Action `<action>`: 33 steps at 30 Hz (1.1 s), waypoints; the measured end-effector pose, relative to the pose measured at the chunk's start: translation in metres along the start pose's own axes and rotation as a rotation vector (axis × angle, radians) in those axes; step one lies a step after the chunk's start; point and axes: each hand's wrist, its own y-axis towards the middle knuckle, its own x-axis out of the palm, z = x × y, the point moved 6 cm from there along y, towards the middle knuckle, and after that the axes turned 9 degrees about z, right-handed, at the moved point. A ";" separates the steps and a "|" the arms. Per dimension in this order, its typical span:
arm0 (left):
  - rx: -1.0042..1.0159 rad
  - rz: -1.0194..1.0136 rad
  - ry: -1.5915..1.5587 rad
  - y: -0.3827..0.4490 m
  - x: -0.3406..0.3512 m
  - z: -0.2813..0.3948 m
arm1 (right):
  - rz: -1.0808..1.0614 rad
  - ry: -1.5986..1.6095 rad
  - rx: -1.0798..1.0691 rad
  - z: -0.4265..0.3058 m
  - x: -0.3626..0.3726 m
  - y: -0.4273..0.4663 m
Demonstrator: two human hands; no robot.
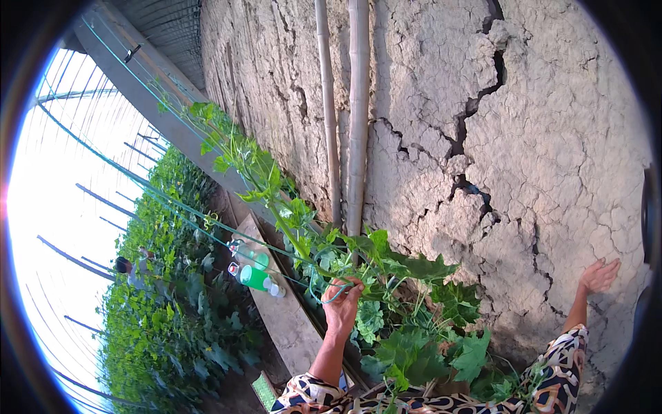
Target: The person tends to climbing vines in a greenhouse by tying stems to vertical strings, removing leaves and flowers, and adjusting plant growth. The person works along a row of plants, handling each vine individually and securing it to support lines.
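Note:
My left hand pinches a thin green cord at a vine stem, with the cord looped around the fingers. The leafy green vine climbs along taut green strings towards the upper left. Broad lobed leaves hang below and to the right of this hand. At the right, my right hand is held out with its fingers apart and nothing in it. It is in front of a cracked mud wall; whether it touches the wall I cannot tell.
Two bamboo poles run along the mud wall. Plastic bottles, one with green liquid, stand on a concrete ledge left of my left hand. Dense vines fill the left side, where another person is among the leaves, farther off.

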 end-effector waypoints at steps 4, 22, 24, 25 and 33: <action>0.183 -0.064 -0.028 0.002 -0.002 -0.007 | -0.013 0.026 0.003 0.003 0.005 0.000; 0.077 -0.909 -0.453 -0.021 0.025 0.104 | -0.028 -0.048 0.039 0.001 -0.003 0.001; 0.103 -1.059 -0.541 -0.022 0.029 0.113 | -0.029 -0.048 0.032 -0.002 -0.006 0.002; 0.112 -1.111 -0.570 -0.024 0.031 0.113 | -0.010 -0.032 0.017 -0.005 -0.008 0.003; 0.252 -1.291 -0.801 -0.034 0.053 0.192 | -0.021 -0.054 0.035 -0.005 -0.008 0.000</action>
